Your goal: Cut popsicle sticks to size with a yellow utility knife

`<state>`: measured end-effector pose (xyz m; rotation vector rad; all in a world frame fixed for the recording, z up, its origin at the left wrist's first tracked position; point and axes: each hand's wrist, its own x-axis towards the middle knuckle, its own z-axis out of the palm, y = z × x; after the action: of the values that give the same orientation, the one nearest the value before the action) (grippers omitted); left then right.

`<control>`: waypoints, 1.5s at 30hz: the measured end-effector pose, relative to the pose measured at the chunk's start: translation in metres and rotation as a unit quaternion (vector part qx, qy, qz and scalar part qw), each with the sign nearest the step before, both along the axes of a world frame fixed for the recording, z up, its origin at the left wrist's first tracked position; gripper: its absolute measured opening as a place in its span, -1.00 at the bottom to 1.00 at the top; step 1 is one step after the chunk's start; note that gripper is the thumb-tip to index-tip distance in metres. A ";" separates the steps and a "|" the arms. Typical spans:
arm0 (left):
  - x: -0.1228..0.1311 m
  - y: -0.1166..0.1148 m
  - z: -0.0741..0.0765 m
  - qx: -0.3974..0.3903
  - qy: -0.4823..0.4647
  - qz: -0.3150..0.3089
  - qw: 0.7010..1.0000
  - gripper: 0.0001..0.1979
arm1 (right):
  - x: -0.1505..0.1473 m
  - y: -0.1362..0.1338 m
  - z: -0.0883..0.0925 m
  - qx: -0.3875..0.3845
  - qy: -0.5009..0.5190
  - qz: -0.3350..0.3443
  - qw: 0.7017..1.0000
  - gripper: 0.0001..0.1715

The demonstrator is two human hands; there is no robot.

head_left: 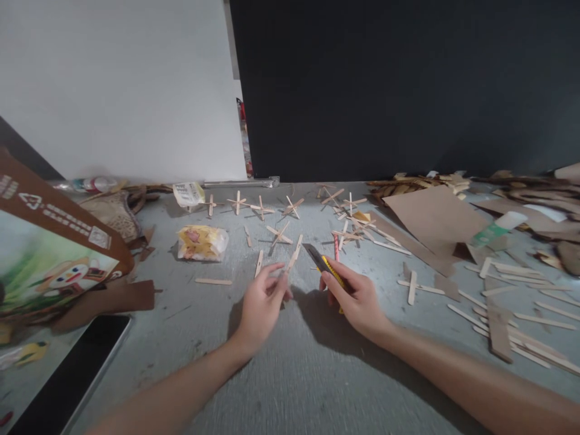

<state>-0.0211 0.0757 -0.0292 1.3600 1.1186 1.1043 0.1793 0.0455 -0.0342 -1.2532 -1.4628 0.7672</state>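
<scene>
My left hand (264,300) pinches a short wooden stick (294,254) that points up and away; a notch shows partway along it. Closed round a yellow and black utility knife (333,273) is my right hand (356,297), the dark blade (312,255) aimed up-left towards the stick, with a gap between them. Beside my left fingertips another wooden stick (258,264) lies on the grey table (217,380). Just beyond the hands rests a crossed-stick piece (280,234). A red and white striped stick (336,246) stands out behind the knife.
More crossed sticks (238,202) line the back. A yellow packet (202,243) lies left of centre, a phone (75,374) and a brown printed bag (58,254) at the left. Loose sticks (544,323), cardboard (435,220) and a green and white tube (499,229) cover the right.
</scene>
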 end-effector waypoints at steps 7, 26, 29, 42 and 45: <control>0.000 -0.002 0.000 0.026 0.143 -0.071 0.987 -0.59 | 0.000 0.001 -0.001 -0.009 -0.002 0.015 1.000 -0.47; -0.012 0.008 -0.001 0.261 0.266 0.001 0.928 -0.79 | -0.001 0.003 0.007 -0.047 0.017 0.017 0.999 -0.47; -0.011 0.008 -0.003 0.286 0.324 -0.056 0.900 -0.87 | -0.001 0.004 0.009 -0.049 0.024 0.022 0.998 -0.51; -0.013 0.002 -0.012 0.328 0.387 -0.103 0.856 -0.79 | -0.001 0.005 0.006 -0.058 0.027 0.023 0.998 -0.52; -0.013 0.003 -0.011 0.297 0.368 -0.099 0.875 -0.77 | -0.001 0.005 0.007 -0.062 0.026 0.027 0.997 -0.52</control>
<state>-0.0337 0.0785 -0.0400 2.4667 1.1509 0.8083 0.1785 0.0505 -0.0272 -1.2813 -1.4286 0.9332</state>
